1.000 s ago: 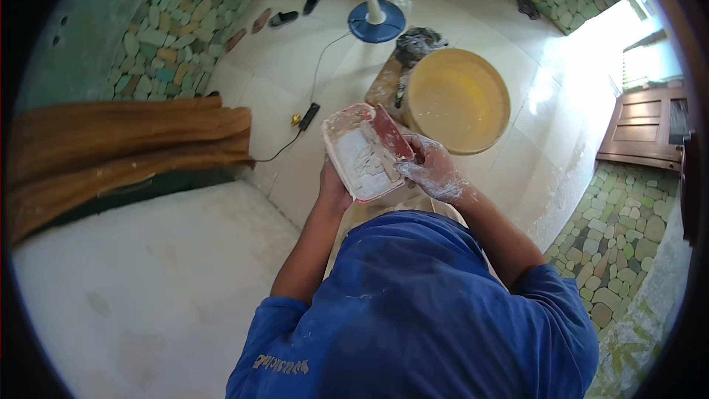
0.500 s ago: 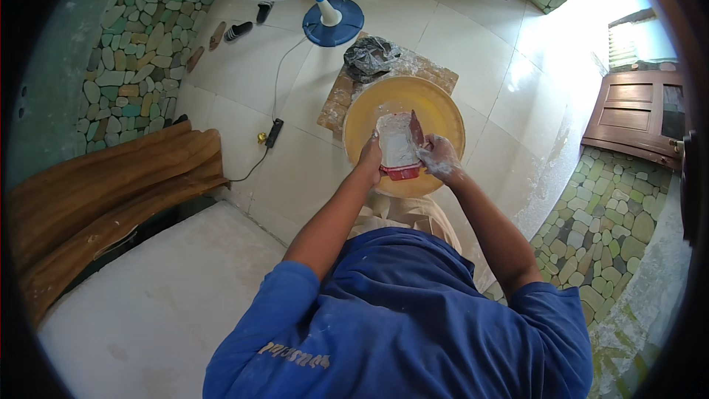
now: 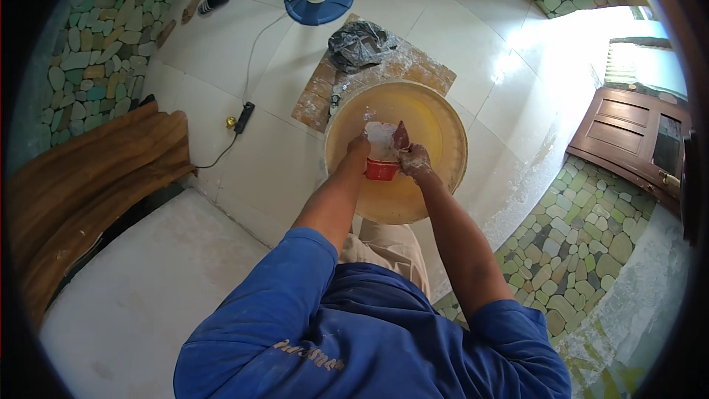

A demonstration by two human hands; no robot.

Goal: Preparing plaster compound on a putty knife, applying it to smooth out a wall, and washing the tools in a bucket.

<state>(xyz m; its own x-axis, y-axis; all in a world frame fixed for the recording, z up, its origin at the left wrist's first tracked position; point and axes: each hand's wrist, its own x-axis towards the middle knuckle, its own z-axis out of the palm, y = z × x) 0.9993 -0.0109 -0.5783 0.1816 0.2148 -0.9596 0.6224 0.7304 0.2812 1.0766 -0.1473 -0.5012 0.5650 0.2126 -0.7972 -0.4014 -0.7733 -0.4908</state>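
"Where's the red container [image 3: 381,171], from your screen?"
"I see it over the yellow tub [image 3: 441,127], the left hand [image 3: 359,147] gripping its left side."
"And the right hand [image 3: 416,162]?"
"Over the tub too, pinching a red scraper [image 3: 400,136]."
"Anything past the tub?"
"I see a board [image 3: 422,71] beyond it, carrying a black bag [image 3: 360,47]; farther, a fan [image 3: 331,6]."

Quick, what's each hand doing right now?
Left hand: closed, holding the small red rectangular tub.
Right hand: closed, holding the flat dark-red scraper.
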